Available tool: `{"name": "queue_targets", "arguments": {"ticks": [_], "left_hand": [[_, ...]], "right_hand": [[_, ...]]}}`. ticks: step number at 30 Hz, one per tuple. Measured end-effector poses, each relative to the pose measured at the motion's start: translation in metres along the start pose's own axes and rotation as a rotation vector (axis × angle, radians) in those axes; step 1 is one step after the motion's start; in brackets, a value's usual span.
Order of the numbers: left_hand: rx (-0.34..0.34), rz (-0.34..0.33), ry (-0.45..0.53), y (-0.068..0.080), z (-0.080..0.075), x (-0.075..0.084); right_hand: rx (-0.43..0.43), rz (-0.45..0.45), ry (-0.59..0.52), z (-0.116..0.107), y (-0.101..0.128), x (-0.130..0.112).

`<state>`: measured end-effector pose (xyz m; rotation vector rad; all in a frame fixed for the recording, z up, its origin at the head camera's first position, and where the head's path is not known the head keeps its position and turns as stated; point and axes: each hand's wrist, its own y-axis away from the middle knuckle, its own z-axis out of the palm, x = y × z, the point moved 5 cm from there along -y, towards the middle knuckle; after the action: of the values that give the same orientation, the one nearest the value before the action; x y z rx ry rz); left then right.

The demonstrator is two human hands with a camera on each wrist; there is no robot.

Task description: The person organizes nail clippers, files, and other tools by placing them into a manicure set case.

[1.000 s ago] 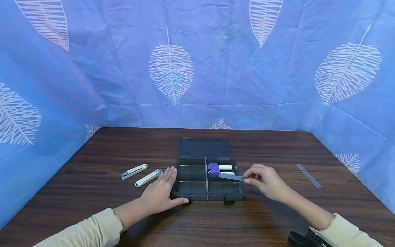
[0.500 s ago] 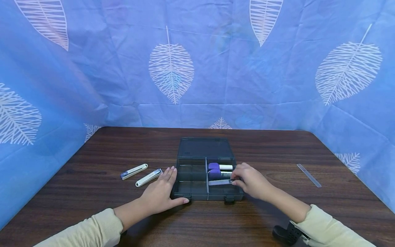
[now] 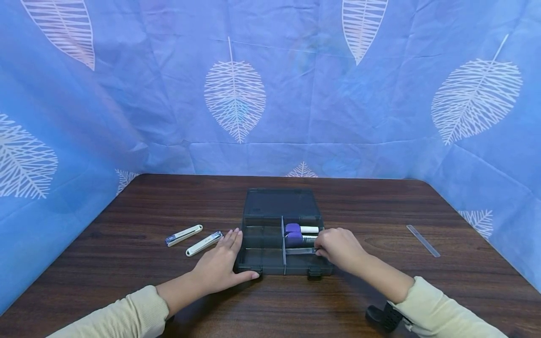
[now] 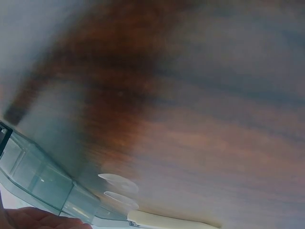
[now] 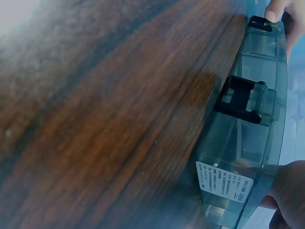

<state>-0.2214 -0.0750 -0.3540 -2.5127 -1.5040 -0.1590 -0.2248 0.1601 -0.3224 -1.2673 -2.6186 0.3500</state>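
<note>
Clear strip (image 3: pixel 300 251) now lower inside the smoky plastic box (image 3: pixel 297 271), up from its tilted spot above it a second ago.
Left hand (image 3: pixel 217 270) on box's left edge, fingers straight, gripping nothing, thumb at front left latch (image 5: pixel 260 24). Right hand (image 3: pixel 342 249) over box's right edge, fingers curled, seemingly pinching strip's right end; contact partly hidden. Strip looks level in front right compartment, so judged in but unreleased; it's just left of right hand, across the divider from left hand. Beyond strip: two purple-and-white pieces (image 3: pixel 292 228). Two nail clippers (image 3: pixel 204 243) left of box; second strip (image 3: pixel 423 240) towards surface's right edge.
</note>
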Motion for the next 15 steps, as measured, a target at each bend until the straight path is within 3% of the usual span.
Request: {"name": "queue_targets", "arguments": {"ticks": [5, 15], "left_hand": [[0.0, -0.005, 0.002, 0.0002, 0.0, 0.0002], [-0.007, -0.01, 0.008, 0.0004, -0.0005, 0.0006]], "right_hand": [[-0.038, -0.007, 0.051, 0.0052, -0.0017, -0.0013], [0.008, -0.051, 0.013, 0.0038, -0.0013, -0.001]]}}
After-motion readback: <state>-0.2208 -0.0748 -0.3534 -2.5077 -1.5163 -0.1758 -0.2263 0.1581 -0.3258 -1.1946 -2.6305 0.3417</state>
